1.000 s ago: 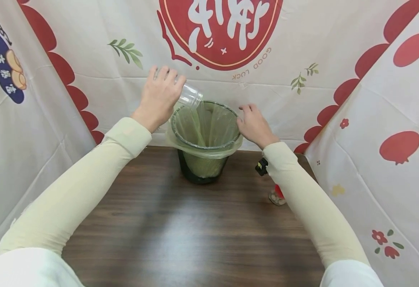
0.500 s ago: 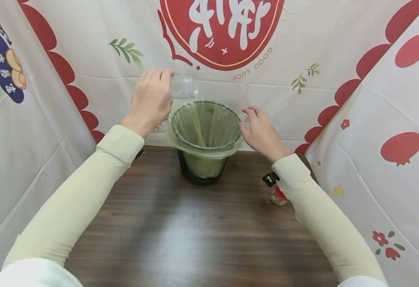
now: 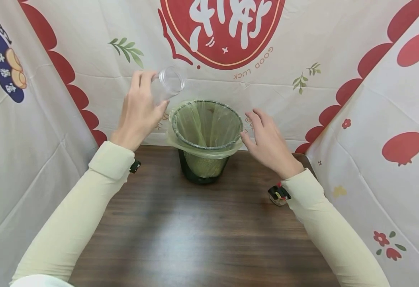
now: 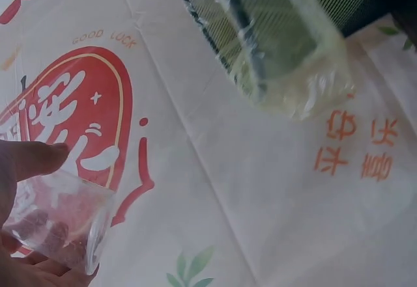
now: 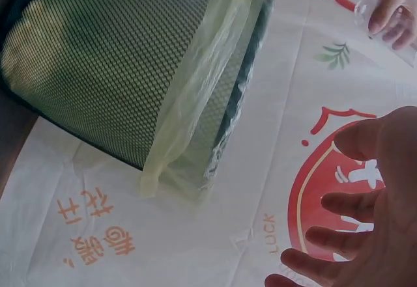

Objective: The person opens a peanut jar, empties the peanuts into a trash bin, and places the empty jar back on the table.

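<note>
In the head view my left hand [image 3: 138, 107] grips a clear plastic jar [image 3: 167, 84] above and left of the bin. The jar is tilted with its mouth toward the upper right, and no contents show inside it. A black mesh trash bin [image 3: 203, 169], lined with a translucent yellow-green trash bag [image 3: 181, 140] folded over its rim, stands against the back cloth. My right hand [image 3: 267, 141] hovers by the bin's right rim with spread, relaxed fingers. The right wrist view shows that hand [image 5: 365, 215] holding nothing, apart from the bin.
A small clear jar [image 3: 278, 202] with pale contents stands on the right of the dark wooden table [image 3: 181, 223], partly hidden by the right wrist camera [image 3: 279, 193]. Printed white cloth [image 3: 87, 59] walls enclose the back and both sides.
My left hand has moved left, away from over the bin, turning the jar from mouth-down to mouth-up. The thin stream falling from it has gone. My right hand has drawn back slightly right.
</note>
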The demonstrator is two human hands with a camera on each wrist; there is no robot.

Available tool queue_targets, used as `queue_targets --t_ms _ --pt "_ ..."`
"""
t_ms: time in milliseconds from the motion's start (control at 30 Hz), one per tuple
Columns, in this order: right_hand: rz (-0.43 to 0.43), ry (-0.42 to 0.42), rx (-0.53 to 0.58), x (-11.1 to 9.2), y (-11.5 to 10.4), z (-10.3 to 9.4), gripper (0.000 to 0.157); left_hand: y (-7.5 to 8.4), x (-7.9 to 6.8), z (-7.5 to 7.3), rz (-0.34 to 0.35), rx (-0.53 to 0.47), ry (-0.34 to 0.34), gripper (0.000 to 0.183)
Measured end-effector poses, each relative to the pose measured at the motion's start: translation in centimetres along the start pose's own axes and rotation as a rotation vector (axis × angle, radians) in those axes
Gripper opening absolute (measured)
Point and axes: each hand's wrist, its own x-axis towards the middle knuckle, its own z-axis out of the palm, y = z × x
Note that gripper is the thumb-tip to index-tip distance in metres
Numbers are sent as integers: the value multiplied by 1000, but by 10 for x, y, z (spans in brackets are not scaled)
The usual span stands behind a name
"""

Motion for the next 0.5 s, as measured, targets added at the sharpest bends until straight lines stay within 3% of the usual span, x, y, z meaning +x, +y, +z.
queue_targets --t_ms 267,500 --pt "-32 6 -23 -26 -2 10 64 -21 -35 9 -39 -123 112 67" --pt "-34 11 -31 -48 3 15 69 -38 -78 15 -213 -152 164 75"
